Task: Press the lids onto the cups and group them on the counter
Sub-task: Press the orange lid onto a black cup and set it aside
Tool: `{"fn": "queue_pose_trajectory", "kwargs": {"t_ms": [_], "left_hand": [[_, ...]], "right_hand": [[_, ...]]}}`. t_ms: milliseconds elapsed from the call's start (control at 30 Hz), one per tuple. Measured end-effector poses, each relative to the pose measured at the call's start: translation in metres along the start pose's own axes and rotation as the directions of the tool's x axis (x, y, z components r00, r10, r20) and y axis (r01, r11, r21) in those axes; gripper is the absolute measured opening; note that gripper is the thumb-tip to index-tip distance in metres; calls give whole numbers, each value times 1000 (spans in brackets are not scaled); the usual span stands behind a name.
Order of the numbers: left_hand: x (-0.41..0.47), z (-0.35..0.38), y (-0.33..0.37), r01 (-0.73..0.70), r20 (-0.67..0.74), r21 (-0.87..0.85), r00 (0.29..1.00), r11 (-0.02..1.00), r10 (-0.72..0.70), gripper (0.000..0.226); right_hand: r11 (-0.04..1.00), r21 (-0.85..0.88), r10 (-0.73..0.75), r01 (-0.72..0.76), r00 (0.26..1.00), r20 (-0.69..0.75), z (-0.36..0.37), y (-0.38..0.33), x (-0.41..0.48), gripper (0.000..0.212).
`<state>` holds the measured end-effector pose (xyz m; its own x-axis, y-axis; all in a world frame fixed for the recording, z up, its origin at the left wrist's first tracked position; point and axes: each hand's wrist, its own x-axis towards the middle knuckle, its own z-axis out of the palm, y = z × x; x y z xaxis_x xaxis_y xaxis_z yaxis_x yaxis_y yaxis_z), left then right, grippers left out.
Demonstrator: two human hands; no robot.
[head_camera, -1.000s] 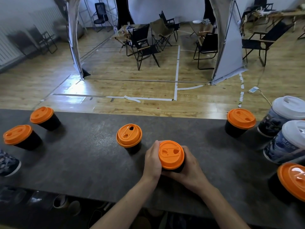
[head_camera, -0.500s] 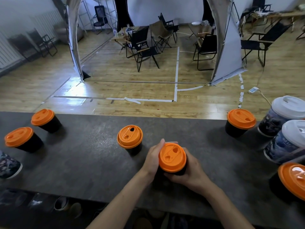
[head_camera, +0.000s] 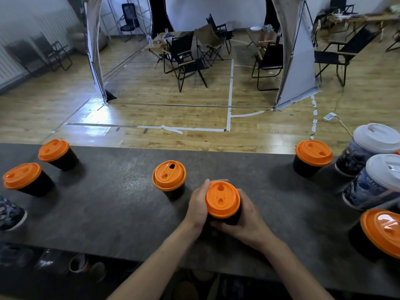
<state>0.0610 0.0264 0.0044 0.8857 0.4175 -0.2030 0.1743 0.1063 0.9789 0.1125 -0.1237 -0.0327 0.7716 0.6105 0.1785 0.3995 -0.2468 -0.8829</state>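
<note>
A black cup with an orange lid [head_camera: 223,200] stands at the middle of the dark counter [head_camera: 112,213]. My left hand [head_camera: 198,202] wraps its left side and my right hand [head_camera: 246,219] cups its right side and base. Just to its left stands a second lidded black cup [head_camera: 169,178]. Two more orange-lidded cups [head_camera: 53,150] [head_camera: 22,176] stand at the far left, one [head_camera: 313,153] at the back right, and a larger one [head_camera: 382,231] at the right edge.
Two patterned cups with white lids [head_camera: 376,138] [head_camera: 384,169] stand at the right. Part of a patterned cup [head_camera: 9,215] shows at the left edge. Beyond the counter's far edge lies a wooden floor with folding chairs [head_camera: 186,61].
The held cup's lid has turned between my hands, its holes now pointing away from me. The cup has stayed near the same spot beside the second cup.
</note>
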Motion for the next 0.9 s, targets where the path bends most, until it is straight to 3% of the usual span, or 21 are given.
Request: {"fn": "queue_pose_trajectory", "kwargs": {"t_ms": [100,300,433,533,700,800,900], "left_hand": [[-6,8,-6,-5,-105,-34,994,999,2,48],[0,0,0,108,43,-42,993,993,-107,56],[-10,10,-7,41,-77,-50,996,998,-44,54],[-11,11,-12,20,-138,-45,990,999,-26,55],[-2,0,-3,40,49,-25,998,999,-39,55],[-8,4,-6,-24,-19,-11,1000,1000,24,52],[-13,9,-12,-51,-107,-34,993,998,47,49]], "right_hand": [[999,25,22,-21,999,-28,4,-2,0,92],[1000,21,12,-12,1000,4,0,4,0,88],[999,42,6,-4,999,-31,4,0,0,99],[1000,18,10,-9,998,-66,2,-2,-1,86],[1000,-13,-27,27,999,-21,0,-1,-2,80],[1000,-18,-19,18,999,-26,4,-2,-2,93],[1000,-12,28,-28,998,-52,3,-1,-2,87]]}}
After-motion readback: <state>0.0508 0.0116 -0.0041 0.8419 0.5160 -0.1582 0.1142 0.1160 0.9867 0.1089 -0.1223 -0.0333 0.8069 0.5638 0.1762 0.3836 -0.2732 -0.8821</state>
